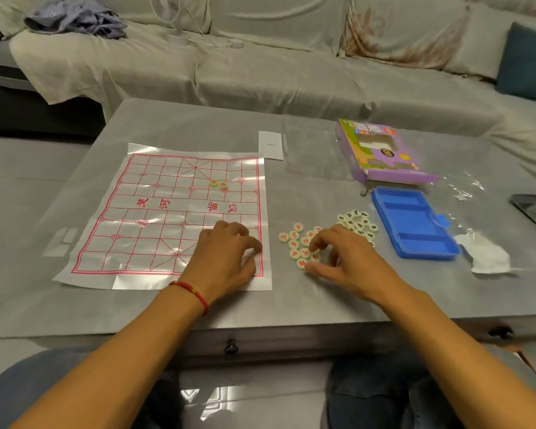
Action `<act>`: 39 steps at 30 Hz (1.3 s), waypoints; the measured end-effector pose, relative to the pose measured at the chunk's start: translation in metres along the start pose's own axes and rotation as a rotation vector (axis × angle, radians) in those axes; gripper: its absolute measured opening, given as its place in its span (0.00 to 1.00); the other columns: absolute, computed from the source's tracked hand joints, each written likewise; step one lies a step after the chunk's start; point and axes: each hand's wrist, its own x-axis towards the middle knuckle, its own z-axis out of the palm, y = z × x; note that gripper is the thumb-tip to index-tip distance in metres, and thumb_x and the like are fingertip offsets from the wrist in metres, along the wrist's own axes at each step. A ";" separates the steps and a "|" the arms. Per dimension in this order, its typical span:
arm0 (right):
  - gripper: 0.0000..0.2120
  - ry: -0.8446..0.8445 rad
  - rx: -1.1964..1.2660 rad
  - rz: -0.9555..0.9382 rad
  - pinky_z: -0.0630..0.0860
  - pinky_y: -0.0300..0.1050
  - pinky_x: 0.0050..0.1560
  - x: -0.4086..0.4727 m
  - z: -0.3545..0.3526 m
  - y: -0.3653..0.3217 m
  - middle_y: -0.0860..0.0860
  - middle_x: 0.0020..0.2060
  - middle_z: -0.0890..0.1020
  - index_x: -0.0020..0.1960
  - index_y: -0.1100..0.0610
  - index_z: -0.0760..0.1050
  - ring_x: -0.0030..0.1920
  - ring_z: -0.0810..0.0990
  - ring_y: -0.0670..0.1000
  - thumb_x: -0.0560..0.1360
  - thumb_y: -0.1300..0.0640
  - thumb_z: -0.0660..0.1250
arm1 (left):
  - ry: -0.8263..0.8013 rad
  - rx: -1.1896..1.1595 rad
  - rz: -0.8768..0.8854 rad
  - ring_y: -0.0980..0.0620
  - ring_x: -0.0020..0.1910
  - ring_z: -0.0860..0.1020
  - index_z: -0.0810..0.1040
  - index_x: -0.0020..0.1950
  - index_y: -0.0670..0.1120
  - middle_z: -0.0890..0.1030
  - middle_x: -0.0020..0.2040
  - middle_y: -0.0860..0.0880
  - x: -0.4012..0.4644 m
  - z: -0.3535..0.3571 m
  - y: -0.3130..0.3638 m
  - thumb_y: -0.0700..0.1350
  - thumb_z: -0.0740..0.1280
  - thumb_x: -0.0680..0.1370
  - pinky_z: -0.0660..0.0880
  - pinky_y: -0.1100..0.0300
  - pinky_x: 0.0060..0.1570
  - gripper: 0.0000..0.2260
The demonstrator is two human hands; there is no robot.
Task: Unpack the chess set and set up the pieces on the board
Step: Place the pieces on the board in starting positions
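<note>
A plastic sheet board (155, 212) with a red grid lies flat on the grey table (180, 125). Two round cream pieces (218, 184) sit on its far right part. My left hand (226, 258) rests on the board's near right corner with fingers curled down; whether it holds a piece is hidden. A cluster of red-marked pieces (299, 243) lies just right of the board. My right hand (344, 258) hovers over them, fingertips touching the nearest pieces. Black-marked pieces (358, 222) lie in a group behind that hand.
An empty blue tray (415, 224) stands right of the pieces. Behind it lies the purple box (381, 153), with clear wrapping (313, 150), a white slip (270, 145) and torn plastic (486, 255) around. A covered sofa (260, 57) runs behind the table.
</note>
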 end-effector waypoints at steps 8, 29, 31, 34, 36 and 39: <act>0.11 0.105 -0.021 -0.011 0.71 0.30 0.43 -0.011 0.020 0.009 0.41 0.48 0.73 0.56 0.47 0.77 0.44 0.74 0.40 0.75 0.48 0.71 | 0.076 -0.110 0.253 0.51 0.62 0.71 0.78 0.64 0.53 0.75 0.64 0.50 0.003 0.016 0.035 0.55 0.64 0.78 0.70 0.57 0.61 0.16; 0.09 0.133 -0.051 0.113 0.78 0.46 0.49 0.000 0.019 0.002 0.48 0.44 0.80 0.53 0.52 0.78 0.45 0.77 0.47 0.75 0.51 0.71 | -0.019 -0.028 0.413 0.49 0.52 0.75 0.78 0.57 0.47 0.79 0.56 0.46 0.024 0.026 0.058 0.47 0.65 0.79 0.75 0.56 0.54 0.08; 0.09 0.140 -0.053 0.105 0.79 0.48 0.49 0.003 0.017 0.002 0.48 0.43 0.80 0.52 0.53 0.79 0.44 0.78 0.48 0.74 0.52 0.70 | -0.030 -0.025 0.418 0.47 0.55 0.75 0.77 0.60 0.48 0.78 0.59 0.46 0.024 0.027 0.057 0.46 0.65 0.79 0.75 0.54 0.57 0.10; 0.09 0.178 0.015 0.117 0.79 0.48 0.48 0.017 0.010 -0.003 0.47 0.41 0.80 0.51 0.53 0.80 0.43 0.78 0.46 0.73 0.52 0.72 | -0.012 -0.054 0.382 0.47 0.55 0.75 0.78 0.61 0.48 0.78 0.59 0.46 0.029 0.018 0.052 0.43 0.68 0.78 0.75 0.56 0.57 0.12; 0.08 0.199 0.086 0.113 0.80 0.47 0.47 0.037 0.005 -0.014 0.45 0.39 0.80 0.50 0.52 0.80 0.40 0.79 0.45 0.72 0.53 0.74 | 0.042 -0.100 0.299 0.49 0.52 0.76 0.79 0.59 0.48 0.79 0.55 0.47 0.036 0.005 0.040 0.43 0.68 0.78 0.75 0.58 0.55 0.11; 0.08 0.201 0.174 0.073 0.80 0.43 0.48 0.083 0.008 -0.041 0.45 0.40 0.81 0.50 0.52 0.80 0.40 0.79 0.44 0.73 0.54 0.74 | 0.137 -0.124 0.077 0.50 0.52 0.78 0.79 0.59 0.47 0.80 0.54 0.47 0.050 -0.020 0.000 0.44 0.67 0.78 0.74 0.62 0.55 0.10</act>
